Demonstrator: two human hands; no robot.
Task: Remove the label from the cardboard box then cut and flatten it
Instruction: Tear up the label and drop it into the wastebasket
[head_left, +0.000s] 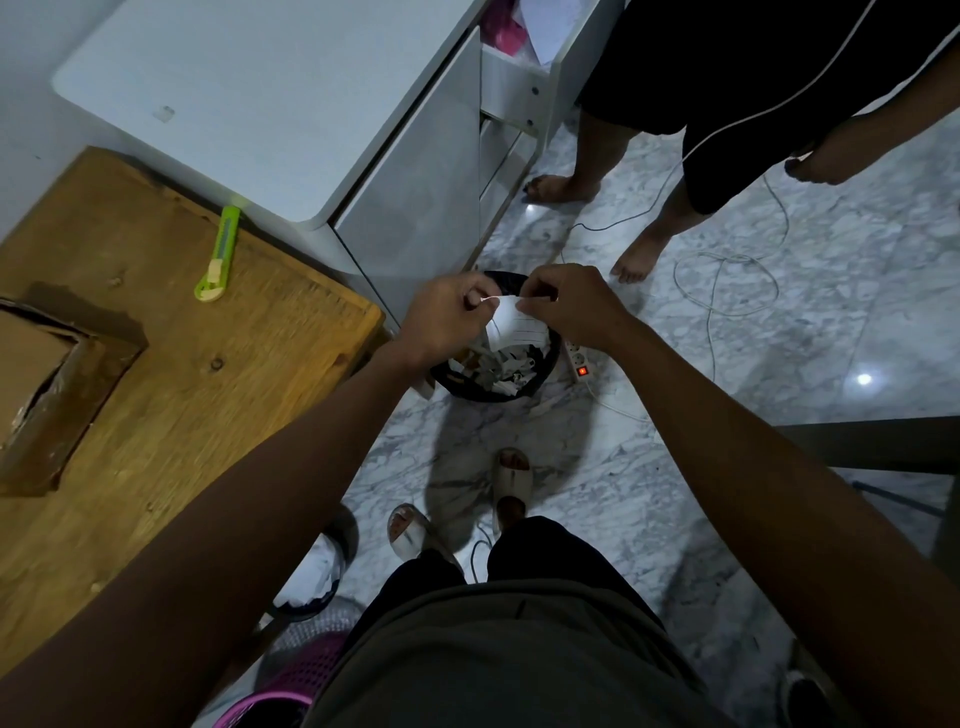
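Both my hands are stretched out over a black waste bin (498, 384) that stands on the marble floor (727, 364). My left hand (447, 317) and my right hand (571, 304) are close together, and between them I hold the white label (511, 325), already off the box. The fingers (480, 301) of my left hand are closed on its upper left edge, and the fingers of my right hand pinch its upper right edge; the paper hangs down crumpled, with thin printed lines on it. The label is directly above the bin, which has white paper scraps inside.

The cardboard box (47, 384) lies on the wooden counter (208, 389) at the left edge of the view, well apart from my hands. It is brown and its flaps are partly open, not flattened. The green utility knife (221, 254) lies on the same counter, near the far edge, beside a white cabinet (260, 104); nobody touches it.

Just right of the bin a white power strip (579, 361) lies on the floor with a red switch lit, and white cables (727, 280) curl further away. Another person stands barefoot near the cabinet, at the top right. A purple basket (291, 686) is at the bottom, beside my legs.
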